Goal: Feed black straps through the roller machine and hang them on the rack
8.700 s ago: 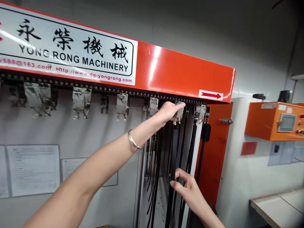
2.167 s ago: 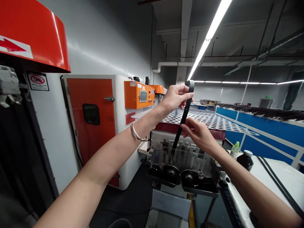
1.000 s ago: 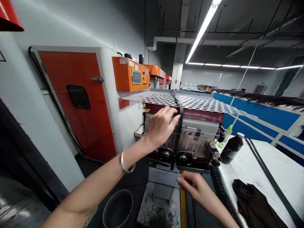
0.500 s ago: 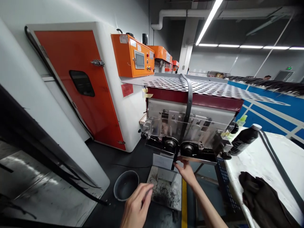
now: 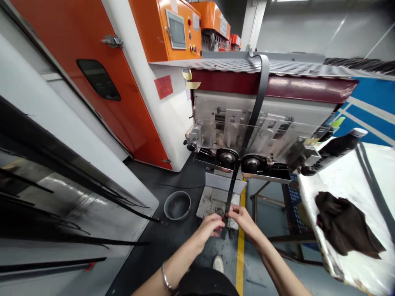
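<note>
A long black strap (image 5: 258,92) hangs from the perforated metal top (image 5: 222,63) of a machine, runs down between its two rollers (image 5: 239,159) and comes out below. Low in the view, my left hand (image 5: 210,225) and my right hand (image 5: 243,218) both pinch the strap's lower end, one on each side. The strap is taut between my hands and the rollers. A silver bangle sits on my left wrist.
An orange door (image 5: 77,74) and an orange control box (image 5: 173,28) stand to the left. A grey bucket (image 5: 177,204) sits on the floor, beside a tray of black scraps (image 5: 212,205). At right, a white table (image 5: 348,193) holds a dark cloth (image 5: 345,224) and a dark bottle (image 5: 336,150).
My left hand has come down from the strap's upper part to join my right hand on its lower end below the rollers. The view has tilted downward.
</note>
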A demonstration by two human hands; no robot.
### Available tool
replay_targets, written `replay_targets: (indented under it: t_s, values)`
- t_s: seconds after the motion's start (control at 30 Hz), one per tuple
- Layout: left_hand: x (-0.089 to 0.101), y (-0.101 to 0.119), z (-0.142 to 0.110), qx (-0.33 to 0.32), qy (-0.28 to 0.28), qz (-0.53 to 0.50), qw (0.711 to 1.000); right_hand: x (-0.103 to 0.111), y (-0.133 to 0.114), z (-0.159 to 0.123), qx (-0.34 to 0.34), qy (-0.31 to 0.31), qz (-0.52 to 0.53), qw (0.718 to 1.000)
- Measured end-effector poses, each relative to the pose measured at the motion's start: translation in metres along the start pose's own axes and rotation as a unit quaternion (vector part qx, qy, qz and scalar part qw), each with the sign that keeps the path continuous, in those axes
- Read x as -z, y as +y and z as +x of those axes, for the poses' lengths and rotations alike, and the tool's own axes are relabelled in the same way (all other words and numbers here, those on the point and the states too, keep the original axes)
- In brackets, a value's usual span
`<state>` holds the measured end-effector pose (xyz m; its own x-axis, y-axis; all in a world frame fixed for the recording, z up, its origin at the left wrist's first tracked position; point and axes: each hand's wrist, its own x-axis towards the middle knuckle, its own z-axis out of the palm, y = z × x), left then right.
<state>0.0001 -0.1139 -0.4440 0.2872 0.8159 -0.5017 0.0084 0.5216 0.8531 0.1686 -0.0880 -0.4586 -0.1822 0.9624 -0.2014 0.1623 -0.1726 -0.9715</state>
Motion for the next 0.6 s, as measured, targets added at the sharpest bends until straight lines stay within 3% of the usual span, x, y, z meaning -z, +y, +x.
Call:
replay_targets:
  t_s: [0.2, 0.4, 0.5, 0.6]
  values:
    - [-0.012, -0.006, 0.004, -0.003, 0.025, -0.011, 1.000, -0.010, 0.008, -0.009, -0.044, 0.010, 0.043, 0.998]
    - [-0.006, -0.025, 0.011, -0.003, 0.052, 0.004, 0.999, -0.011, 0.024, -0.018, -0.131, 0.018, 0.095, 0.987]
    - [0.000, -0.041, 0.012, 0.017, 0.075, 0.015, 0.997, -0.004, 0.038, -0.017, -0.168, 0.050, 0.113, 0.978]
    - [0.007, -0.057, 0.010, 0.024, 0.108, 0.025, 0.994, 0.006, 0.051, -0.007, -0.142, 0.100, 0.111, 0.979]
